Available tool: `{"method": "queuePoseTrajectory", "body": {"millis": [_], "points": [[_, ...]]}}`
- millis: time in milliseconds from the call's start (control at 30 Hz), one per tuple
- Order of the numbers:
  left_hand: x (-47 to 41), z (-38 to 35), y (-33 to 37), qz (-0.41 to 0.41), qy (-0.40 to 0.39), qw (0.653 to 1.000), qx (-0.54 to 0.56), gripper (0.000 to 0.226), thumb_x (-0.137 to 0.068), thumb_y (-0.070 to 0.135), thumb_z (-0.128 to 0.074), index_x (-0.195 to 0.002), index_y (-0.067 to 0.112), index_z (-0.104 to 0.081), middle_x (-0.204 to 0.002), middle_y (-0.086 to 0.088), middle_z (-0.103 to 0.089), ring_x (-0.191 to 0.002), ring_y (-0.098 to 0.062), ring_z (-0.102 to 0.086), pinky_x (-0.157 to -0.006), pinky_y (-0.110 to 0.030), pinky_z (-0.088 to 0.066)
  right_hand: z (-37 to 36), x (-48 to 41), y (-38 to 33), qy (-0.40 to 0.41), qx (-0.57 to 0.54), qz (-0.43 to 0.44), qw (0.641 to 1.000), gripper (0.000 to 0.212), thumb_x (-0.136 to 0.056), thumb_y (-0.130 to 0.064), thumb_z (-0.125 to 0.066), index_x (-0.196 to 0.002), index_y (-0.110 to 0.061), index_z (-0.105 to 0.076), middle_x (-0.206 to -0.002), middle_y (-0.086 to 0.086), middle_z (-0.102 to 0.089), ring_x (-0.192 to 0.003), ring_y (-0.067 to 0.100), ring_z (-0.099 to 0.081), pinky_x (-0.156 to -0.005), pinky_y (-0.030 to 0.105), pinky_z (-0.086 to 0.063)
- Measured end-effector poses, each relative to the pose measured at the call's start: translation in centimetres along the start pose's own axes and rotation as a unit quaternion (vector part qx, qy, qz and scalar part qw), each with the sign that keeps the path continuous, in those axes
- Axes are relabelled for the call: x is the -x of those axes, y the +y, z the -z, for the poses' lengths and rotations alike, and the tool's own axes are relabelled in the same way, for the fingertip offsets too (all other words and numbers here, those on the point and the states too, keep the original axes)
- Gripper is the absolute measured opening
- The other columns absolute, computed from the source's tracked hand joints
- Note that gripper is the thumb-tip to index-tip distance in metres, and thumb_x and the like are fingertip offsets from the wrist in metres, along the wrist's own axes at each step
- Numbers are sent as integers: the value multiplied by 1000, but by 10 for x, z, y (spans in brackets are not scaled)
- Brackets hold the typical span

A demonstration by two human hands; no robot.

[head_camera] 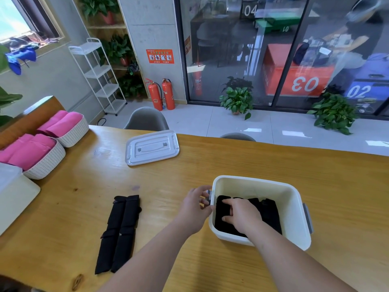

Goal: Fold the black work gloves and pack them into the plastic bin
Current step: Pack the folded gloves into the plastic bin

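The right hand (242, 216) reached down inside the bin (252, 183), its fingers bent and its thumb spread, gripping the folded gloves (268, 210) that lay black across the bin's bottom. The hand sat over the left part of that bundle, and the rest of the dark fabric showed to its right, against the white wall. The left hand (195, 209) was outside the bin at its left wall, fingers curled round the grey latch (209, 196) just under the rim, with the thumb on the near side. A second grey latch (308, 218) hung on the bin's right wall. The bin stood open on the wooden surface (210, 161), close to the near edge and right of centre. To its left, well apart from it, the loose gloves (120, 232) lay as two long black strips side by side, touching along their length and running from near the edge away towards the middle. The lid (152, 147) lay flat farther back on the surface, handle up, apart from the bin. At the left end stood two white woven baskets (48, 165), one behind the other and touching, each filled with rolled pink cloths (27, 150). A white box (14, 199) sat in front of the nearer basket, cut off by the frame edge. Both forearms were bare.
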State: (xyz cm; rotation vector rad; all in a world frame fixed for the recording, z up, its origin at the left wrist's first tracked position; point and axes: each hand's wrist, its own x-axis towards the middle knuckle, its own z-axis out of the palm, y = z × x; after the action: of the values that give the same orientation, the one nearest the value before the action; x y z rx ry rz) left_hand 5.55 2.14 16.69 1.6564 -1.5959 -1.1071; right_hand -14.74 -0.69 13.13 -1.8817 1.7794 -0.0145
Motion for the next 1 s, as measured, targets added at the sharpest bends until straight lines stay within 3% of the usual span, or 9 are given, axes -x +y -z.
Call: {"method": "queuePoseTrajectory", "body": {"millis": [167,300,500,633,733,1000], "points": [[5,8,-1,3,32,998,44,54,-94,22,-79,-141,40,-59,-124,13,-58,-98,0,-65,-78,-14,-55,16,5,-5,23,-74,16,997,64,-90,-44,-81,-149,-46,-54,-86,-11,-66,-76,7,-63,-63,26,-46],[13,28,-14,19,57,998,25,53,-95,29,-79,-142,42,-58,-122,17,-59,-99,2,-65,-79,-15,-55,37,13,-19,71,-139,33,987,62,-90,-43,-82,-147,-46,-56,-91,-11,-65,-79,9,-64,-69,29,-54],[36,58,-42,78,86,993,-14,52,-97,33,-77,-143,45,-54,-121,19,-58,-104,0,-64,-79,-22,-57,50,20,-68,87,-208,93,970,51,-90,-41,-82,-138,-44,-64,-100,-13,-65,-80,6,-63,-71,25,-50],[57,74,-66,106,91,990,-34,50,-98,36,-75,-143,43,-54,-121,20,-58,-105,0,-62,-73,-18,-51,34,22,-108,40,-189,137,972,45,-90,-39,-82,-132,-46,-65,-104,-17,-66,-77,7,-64,-72,29,-58],[72,86,-83,123,96,987,-47,50,-98,37,-75,-143,42,-55,-123,20,-57,-106,1,-61,-75,-18,-49,17,21,-134,-13,-139,158,978,45,-91,-45,-79,-133,-46,-63,-109,-20,-65,-86,6,-66,-83,35,-59],[106,121,-130,178,111,974,-84,53,-100,35,-74,-147,41,-51,-129,18,-53,-112,0,-58,-91,-23,-50,-47,18,-184,-142,-17,175,974,60,-94,-50,-76,-148,-39,-54,-125,-15,-63,-107,11,-65,-95,33,-55]]}}
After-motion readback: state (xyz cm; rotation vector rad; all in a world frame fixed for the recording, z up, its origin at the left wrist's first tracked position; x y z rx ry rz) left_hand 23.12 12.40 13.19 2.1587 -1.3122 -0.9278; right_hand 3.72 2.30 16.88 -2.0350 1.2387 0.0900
